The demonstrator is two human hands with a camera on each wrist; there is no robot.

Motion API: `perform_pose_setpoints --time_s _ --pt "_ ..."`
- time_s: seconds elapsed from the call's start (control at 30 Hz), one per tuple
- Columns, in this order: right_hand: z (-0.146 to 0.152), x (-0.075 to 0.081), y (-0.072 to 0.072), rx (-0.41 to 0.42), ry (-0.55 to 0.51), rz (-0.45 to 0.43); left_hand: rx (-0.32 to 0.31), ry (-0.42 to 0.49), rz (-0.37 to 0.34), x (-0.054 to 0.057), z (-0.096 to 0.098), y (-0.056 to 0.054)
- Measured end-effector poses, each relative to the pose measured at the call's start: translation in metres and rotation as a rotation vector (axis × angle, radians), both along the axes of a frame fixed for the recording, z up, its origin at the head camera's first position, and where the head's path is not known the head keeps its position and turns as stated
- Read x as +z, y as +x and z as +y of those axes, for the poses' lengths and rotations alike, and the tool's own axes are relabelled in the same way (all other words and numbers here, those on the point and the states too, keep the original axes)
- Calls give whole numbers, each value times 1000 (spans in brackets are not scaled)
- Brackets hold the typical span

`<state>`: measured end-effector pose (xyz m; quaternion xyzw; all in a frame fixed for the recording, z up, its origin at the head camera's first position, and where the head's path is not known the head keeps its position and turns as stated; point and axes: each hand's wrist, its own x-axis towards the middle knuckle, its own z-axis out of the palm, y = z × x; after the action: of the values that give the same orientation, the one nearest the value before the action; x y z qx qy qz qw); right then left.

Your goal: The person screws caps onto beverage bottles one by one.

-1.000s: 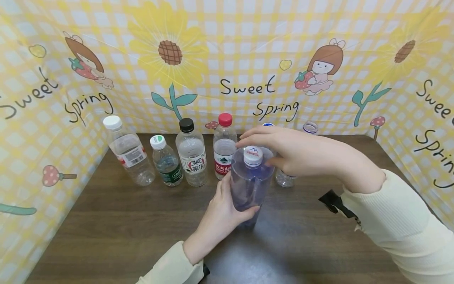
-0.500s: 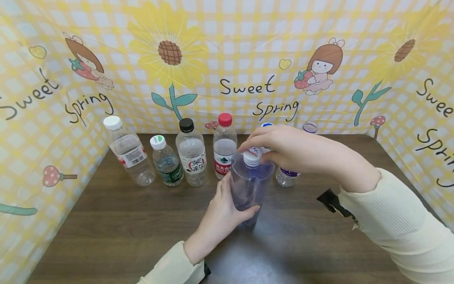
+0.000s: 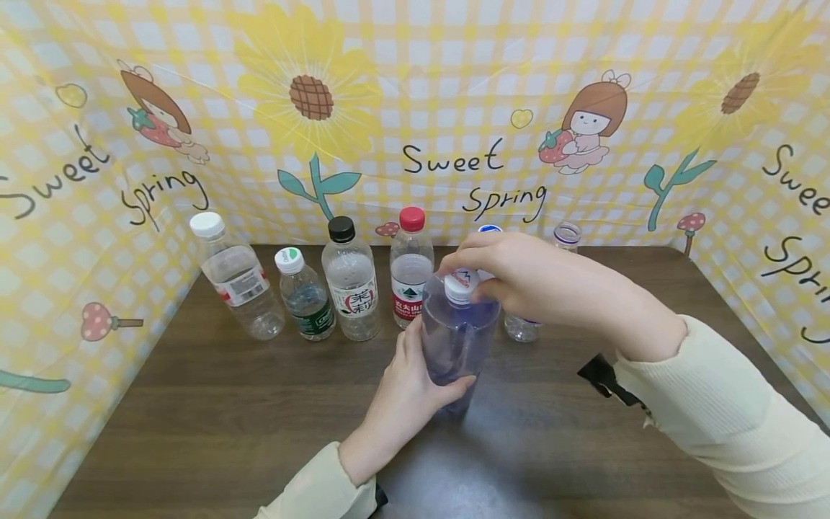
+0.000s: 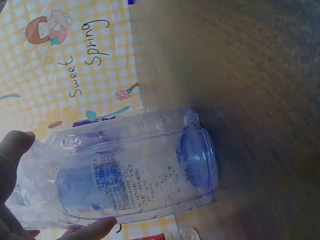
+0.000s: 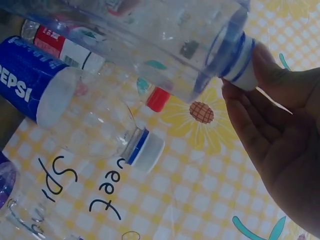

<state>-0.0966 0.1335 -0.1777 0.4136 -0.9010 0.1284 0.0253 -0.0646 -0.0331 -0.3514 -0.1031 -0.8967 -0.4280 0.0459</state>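
A large bluish clear bottle [image 3: 457, 346] stands upright on the table in front of the row of bottles. My left hand [image 3: 410, 396] grips its body from the left side, thumb across the front. Over its top, my right hand [image 3: 538, 281] pinches the white bottle cap [image 3: 460, 287] between thumb and fingers; the right wrist view shows the thumb and fingertips on either side of this cap [image 5: 245, 70]. The cap sits on the bottle's neck. In the left wrist view the bottle [image 4: 137, 175] shows printed text on its wall and looks see-through, without liquid visible.
Behind stand bottles with a white cap [image 3: 207, 225], a green-and-white cap [image 3: 289, 260], a black cap [image 3: 341, 230] and a red cap [image 3: 411, 219]. A Pepsi bottle [image 5: 30, 85] and a capless bottle [image 3: 567, 234] are partly hidden by the right hand. Patterned cloth [image 3: 454, 43] surrounds the table.
My right hand has shifted slightly left, and its fingers have come from spread around the cap to pinching it. The left hand and the bottle have stayed put.
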Motion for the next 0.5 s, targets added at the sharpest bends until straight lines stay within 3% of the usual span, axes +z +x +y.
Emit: perform_pose_setpoints --time_s 0.5 --pt "-7 -8 6 -100 -7 138 24 5 2 -1 2 1"
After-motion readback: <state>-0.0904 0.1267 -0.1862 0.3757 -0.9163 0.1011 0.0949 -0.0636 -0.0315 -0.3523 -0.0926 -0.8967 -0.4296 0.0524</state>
